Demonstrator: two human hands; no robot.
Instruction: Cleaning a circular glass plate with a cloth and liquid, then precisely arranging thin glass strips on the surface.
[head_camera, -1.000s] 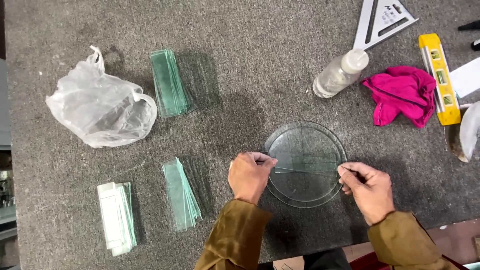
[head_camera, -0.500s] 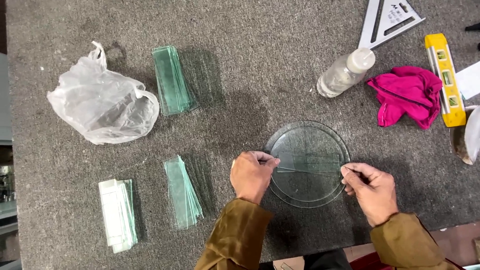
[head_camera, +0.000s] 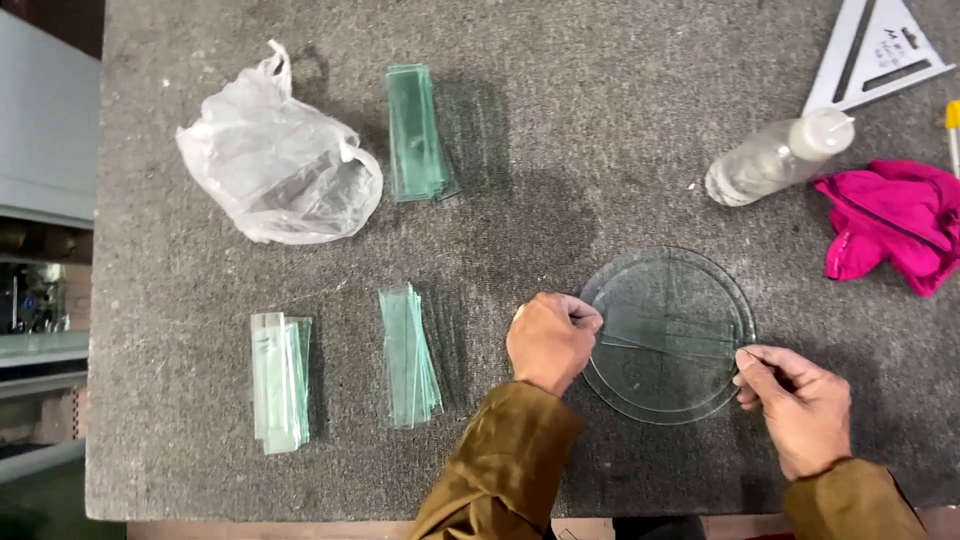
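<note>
A stack of round clear glass discs (head_camera: 668, 290) lies on the grey carpeted table (head_camera: 600, 130). Across its lower half rests a narrow glass strip (head_camera: 670, 338). My left hand (head_camera: 550, 342) pinches the strip's left end at the disc's left rim. My right hand (head_camera: 795, 405) pinches the strip's right end at the disc's right rim. Both sleeves are olive brown.
Three piles of glass strips lie to the left: one at the back (head_camera: 418, 132), one near my left arm (head_camera: 410, 355), one at the front left (head_camera: 278, 380). A crumpled plastic bag (head_camera: 275, 165), a plastic bottle (head_camera: 775, 158), a pink cloth (head_camera: 885, 222) and a metal set square (head_camera: 880, 50) lie around.
Both hands stay pinched on the strip ends over the disc. The view has shifted a little, so everything sits slightly further right and lower.
</note>
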